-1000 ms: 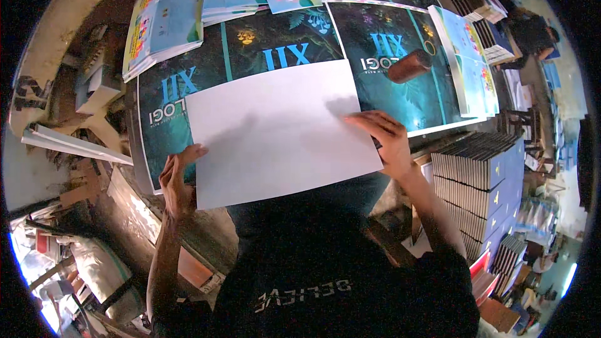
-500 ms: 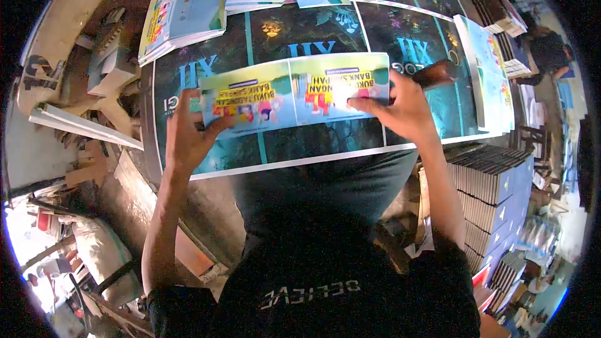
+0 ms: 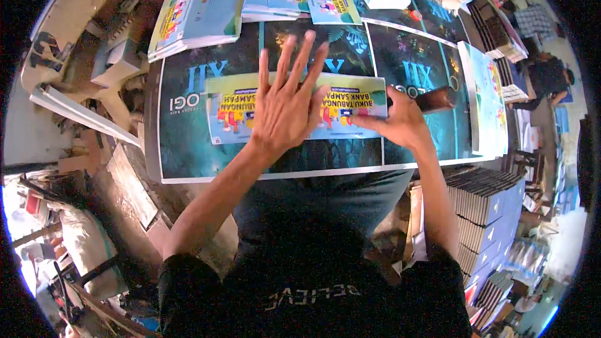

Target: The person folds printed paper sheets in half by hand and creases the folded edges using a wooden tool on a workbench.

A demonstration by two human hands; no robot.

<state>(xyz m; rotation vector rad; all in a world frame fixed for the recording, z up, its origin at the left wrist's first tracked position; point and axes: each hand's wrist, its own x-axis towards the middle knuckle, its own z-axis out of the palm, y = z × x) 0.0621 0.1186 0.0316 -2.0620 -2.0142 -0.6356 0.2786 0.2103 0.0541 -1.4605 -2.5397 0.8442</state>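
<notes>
— Left hand (image 3: 285,109)?
— Lying flat, palm down, fingers spread wide apart, pressing on the middle of the folded sheet (image 3: 235,109). Gripping nothing, just resting on top.
— And the sheet itself?
— Lying lengthwise across the dark poster (image 3: 188,144), sticking out from under the hand on both sides, more of it showing to the left. Yellow band along the top edge, pale blue below, small cartoon figures printed on it.
— Right hand (image 3: 394,122)?
— Sitting at the sheet's right end, fingers drawn together and pointing left, fingertips touching the paper near its lower right corner. Pinching or only pressing, cannot tell. Also holding a dark brown block (image 3: 438,99) up against the thumb side, poking out to the right over a second dark poster (image 3: 432,62).
— Around all that?
— Stacks of pale blue booklets (image 3: 200,6) fanning along the far edge of the posters, well apart from both hands. Piles of dark books (image 3: 485,206) standing to the right, beside the right forearm. Another person (image 3: 548,75) sitting far off at the upper right.
</notes>
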